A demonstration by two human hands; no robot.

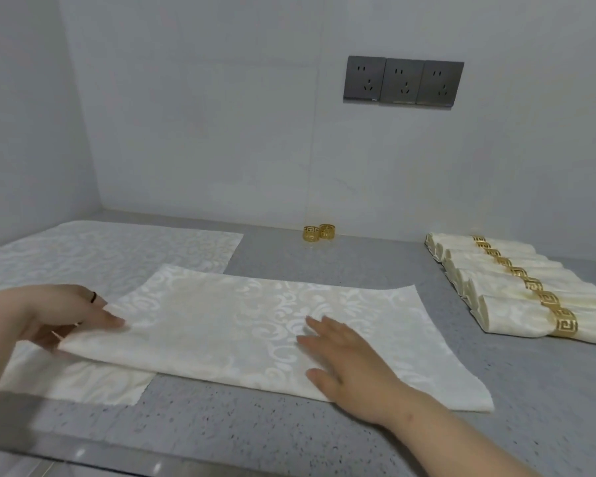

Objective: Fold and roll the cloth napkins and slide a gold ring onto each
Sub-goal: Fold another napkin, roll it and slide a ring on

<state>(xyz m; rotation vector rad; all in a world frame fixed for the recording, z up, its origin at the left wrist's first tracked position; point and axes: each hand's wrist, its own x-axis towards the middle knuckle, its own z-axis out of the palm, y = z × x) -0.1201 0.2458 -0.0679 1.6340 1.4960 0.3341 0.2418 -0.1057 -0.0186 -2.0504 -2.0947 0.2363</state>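
Head view: press the folded napkin (pixel 255 325) with a spread-fingered right hand (pixel 344 366), pinch its end with the left hand (pixel 59 315), and match edges along the front of the counter (pixel 289 442).

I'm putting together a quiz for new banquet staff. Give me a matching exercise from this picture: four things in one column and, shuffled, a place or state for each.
1 loose gold rings
2 rolled napkins
3 right hand
4 left hand

A grips the folded napkin at its left edge
B in a row at the right, ringed
C by the back wall
D rests flat on the folded napkin

Pairs: 1-C, 2-B, 3-D, 4-A
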